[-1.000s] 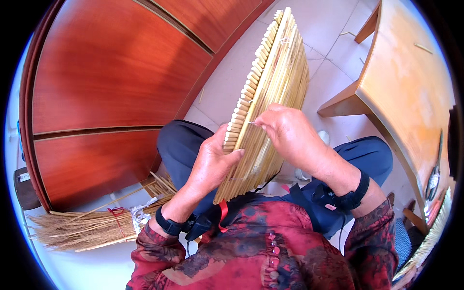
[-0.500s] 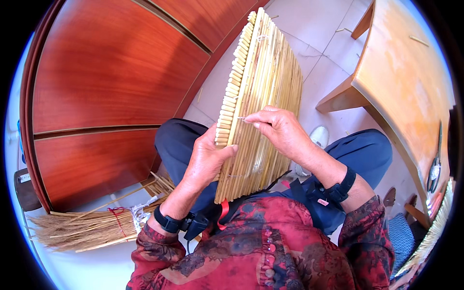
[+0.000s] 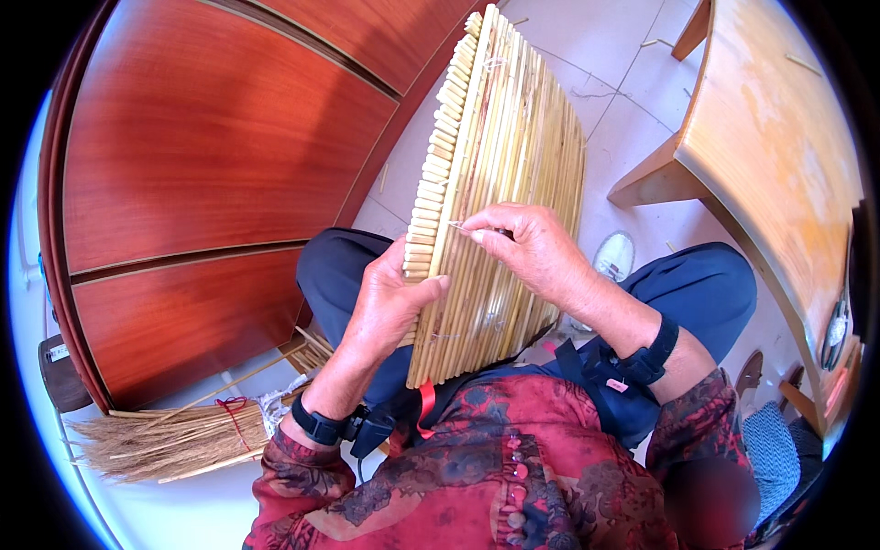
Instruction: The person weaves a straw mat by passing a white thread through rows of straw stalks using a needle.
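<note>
A mat of straw-coloured stalks (image 3: pixel 527 156), laid side by side and stitched with thread, stands tilted over my lap. A layer of short cut stalk ends (image 3: pixel 435 174) runs down its left edge. My left hand (image 3: pixel 385 302) grips the lower left edge, the thumb on the face and the fingers hidden behind. Against the mat's face, near that edge, my right hand (image 3: pixel 532 247) pinches a thin pale thread (image 3: pixel 457 225) between thumb and forefinger. Whether a needle is also in the pinch is too small to tell. Other stitches (image 3: pixel 495 62) show near the top.
A reddish wooden cabinet (image 3: pixel 211 147) rises on the left. Bundled dry stalks with bushy heads (image 3: pixel 165 445) lie below it. To the right stands a wooden table (image 3: pixel 770 119) with a loose stalk piece (image 3: pixel 804 64) and scissors (image 3: pixel 836 330). Bits of stalk litter the tiled floor (image 3: pixel 596 55).
The view has shifted a little, so the table and scissors sit farther right. My left hand keeps its hold, and my right hand stays pinched at nearly the same spot.
</note>
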Tool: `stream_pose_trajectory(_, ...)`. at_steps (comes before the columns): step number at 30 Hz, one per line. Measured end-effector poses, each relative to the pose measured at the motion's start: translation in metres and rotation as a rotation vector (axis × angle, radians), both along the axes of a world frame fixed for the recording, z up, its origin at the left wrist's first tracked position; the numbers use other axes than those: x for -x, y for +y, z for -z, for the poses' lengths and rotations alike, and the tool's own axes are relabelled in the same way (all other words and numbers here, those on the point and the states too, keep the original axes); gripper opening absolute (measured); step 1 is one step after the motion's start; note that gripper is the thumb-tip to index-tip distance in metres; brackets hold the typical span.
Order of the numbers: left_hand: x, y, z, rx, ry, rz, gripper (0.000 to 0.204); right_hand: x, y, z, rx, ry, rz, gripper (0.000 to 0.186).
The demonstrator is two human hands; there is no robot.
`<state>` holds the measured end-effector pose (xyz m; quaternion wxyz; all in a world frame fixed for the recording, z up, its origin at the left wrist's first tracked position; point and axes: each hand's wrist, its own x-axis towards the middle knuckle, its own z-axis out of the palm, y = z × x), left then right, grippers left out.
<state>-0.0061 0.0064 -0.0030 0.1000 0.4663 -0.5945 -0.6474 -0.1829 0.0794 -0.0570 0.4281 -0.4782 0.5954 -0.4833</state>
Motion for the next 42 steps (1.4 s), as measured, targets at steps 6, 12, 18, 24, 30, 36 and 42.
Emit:
stream_pose_trajectory(6, 0.0, 0.0, 0.0, -0.024, 0.042, -0.012, 0.048, 0.003, 0.001, -0.002, -0.014, 0.019, -0.033, 0.017)
stream_pose_trajectory(12, -0.001, 0.0, 0.002, -0.023, 0.048, -0.017, 0.048, 0.002, 0.002, 0.0, 0.009, 0.037, 0.0, 0.017)
stream_pose_trajectory(18, 0.0, 0.0, 0.002, -0.013, 0.011, -0.016, 0.049, 0.002, 0.001, -0.005, 0.001, 0.132, -0.02, 0.018)
stream_pose_trajectory(24, -0.001, 0.0, 0.001, -0.014, 0.022, -0.023, 0.047, 0.003, 0.001, -0.007, -0.009, 0.115, -0.033, 0.019)
stream_pose_trajectory(30, -0.001, 0.002, -0.001, 0.013, -0.008, 0.011, 0.046, 0.004, 0.0, -0.009, 0.013, 0.126, -0.012, 0.017)
stream_pose_trajectory(36, 0.002, 0.016, -0.003, 0.092, 0.0, 0.063, 0.047, 0.014, 0.012, -0.038, -0.055, 0.357, -0.079, 0.016)
stream_pose_trajectory(42, 0.013, 0.032, -0.012, 0.169, 0.024, 0.161, 0.049, 0.015, 0.037, -0.047, -0.026, 0.391, 0.0, 0.013)
